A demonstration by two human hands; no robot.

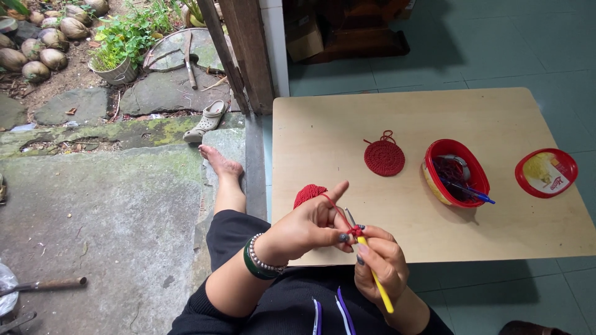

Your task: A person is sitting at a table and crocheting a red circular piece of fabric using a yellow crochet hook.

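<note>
Hands met over my lap: left (310, 226) pinched yarn (338, 214) off the ball (309, 193) just beyond it, right (382, 257) gripped the hook (372, 270), long axis toward me, tip at the left fingers.

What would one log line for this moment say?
left hand: tensions red yarn | right hand: holds yellow crochet hook | table: red crocheted disc

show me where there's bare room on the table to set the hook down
Bare patches: the table's far left, beyond the crocheted round, and the near edge below the red tub. Crowded: the near left corner, where both hands and the yarn ball sit.
</note>
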